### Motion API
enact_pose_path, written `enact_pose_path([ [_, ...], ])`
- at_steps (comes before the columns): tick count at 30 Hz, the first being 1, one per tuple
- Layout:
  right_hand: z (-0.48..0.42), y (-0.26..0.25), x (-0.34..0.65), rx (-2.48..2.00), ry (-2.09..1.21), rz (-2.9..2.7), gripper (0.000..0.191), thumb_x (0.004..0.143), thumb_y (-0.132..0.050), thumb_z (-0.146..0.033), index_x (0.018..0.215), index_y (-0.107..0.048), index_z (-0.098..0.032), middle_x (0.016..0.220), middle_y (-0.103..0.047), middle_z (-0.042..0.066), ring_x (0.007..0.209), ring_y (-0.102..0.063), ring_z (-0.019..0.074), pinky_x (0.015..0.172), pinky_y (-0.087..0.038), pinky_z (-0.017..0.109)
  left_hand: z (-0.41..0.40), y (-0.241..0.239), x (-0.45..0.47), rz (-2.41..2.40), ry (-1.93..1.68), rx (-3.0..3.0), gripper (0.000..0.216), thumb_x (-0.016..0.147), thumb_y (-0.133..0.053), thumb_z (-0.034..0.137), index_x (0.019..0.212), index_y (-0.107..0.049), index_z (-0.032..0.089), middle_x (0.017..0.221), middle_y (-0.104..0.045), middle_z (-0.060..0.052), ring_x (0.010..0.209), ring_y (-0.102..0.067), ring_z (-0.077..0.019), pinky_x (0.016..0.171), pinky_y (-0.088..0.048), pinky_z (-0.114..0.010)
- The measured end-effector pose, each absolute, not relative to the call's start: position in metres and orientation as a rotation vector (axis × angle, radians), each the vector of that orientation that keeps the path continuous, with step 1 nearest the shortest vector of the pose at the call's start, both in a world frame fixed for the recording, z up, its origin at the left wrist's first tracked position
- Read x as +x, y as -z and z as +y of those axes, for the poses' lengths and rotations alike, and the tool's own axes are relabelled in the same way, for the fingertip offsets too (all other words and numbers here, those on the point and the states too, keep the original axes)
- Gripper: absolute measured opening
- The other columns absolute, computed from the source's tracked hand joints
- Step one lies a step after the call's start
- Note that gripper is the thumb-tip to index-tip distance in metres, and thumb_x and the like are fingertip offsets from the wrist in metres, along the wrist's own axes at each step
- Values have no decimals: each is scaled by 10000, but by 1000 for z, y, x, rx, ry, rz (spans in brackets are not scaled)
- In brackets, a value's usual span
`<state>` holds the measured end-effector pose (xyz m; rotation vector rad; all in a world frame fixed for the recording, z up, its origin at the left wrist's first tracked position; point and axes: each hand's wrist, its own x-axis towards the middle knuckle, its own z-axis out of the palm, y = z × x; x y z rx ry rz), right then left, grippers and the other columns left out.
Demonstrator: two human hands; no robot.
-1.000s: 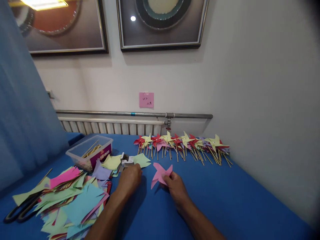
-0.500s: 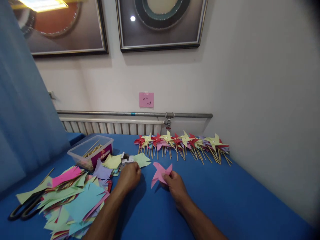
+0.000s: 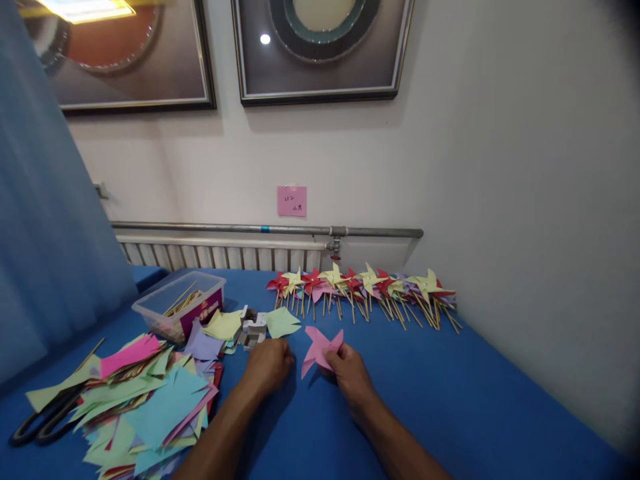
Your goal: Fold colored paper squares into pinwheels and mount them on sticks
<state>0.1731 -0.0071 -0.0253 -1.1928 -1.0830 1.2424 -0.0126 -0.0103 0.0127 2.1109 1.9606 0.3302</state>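
Note:
Between thumb and fingers, my right hand [image 3: 350, 372] grips a pink paper pinwheel [image 3: 316, 348] with its blades folded in; no stick shows on it. My left hand [image 3: 270, 363] is closed, knuckles up, a little left of the pinwheel and apart from it. Whatever its fingers hold, if anything, is hidden. Just beyond that hand stand small open white boxes [image 3: 254, 325]. A pale green cut paper square [image 3: 283, 323] lies beside them on the right, and a yellow one [image 3: 223, 325] on the left.
Several finished pinwheels on sticks [image 3: 370, 280] lie in a row at the back. A clear plastic tub [image 3: 173, 293] holds wooden sticks. Piled cut paper [image 3: 155, 407] and black-handled scissors [image 3: 45, 417] lie at left on the blue tabletop [image 3: 480, 400], beside a blue curtain [image 3: 45, 200].
My left hand has moved right and slightly nearer to me, away from the small boxes. The right hand keeps the pink pinwheel in nearly the same place.

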Motion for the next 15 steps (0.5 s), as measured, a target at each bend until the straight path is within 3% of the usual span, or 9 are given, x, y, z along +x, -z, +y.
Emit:
enact_pose_path([
  [8,-11,21,173,-1185,-1261,-1075,241,674,-694,-400,769,-639,-186,582,-560,-41,519,-453,126,529,-339,257,-18,-16,-3,1914,-230,2155,190,811,-555,211,845,-742,222,987,-783,-93,989,-705,-252,770,-440,-301],
  [15,-8,28,175,-1177,-1224,-1096,284,683,-695,-404,824,-689,-158,655,-632,-5,577,-502,145,562,-386,262,-14,-22,-20,1632,-342,2084,231,737,-552,94,721,-737,232,828,-780,-34,825,-708,-192,706,-438,-255],
])
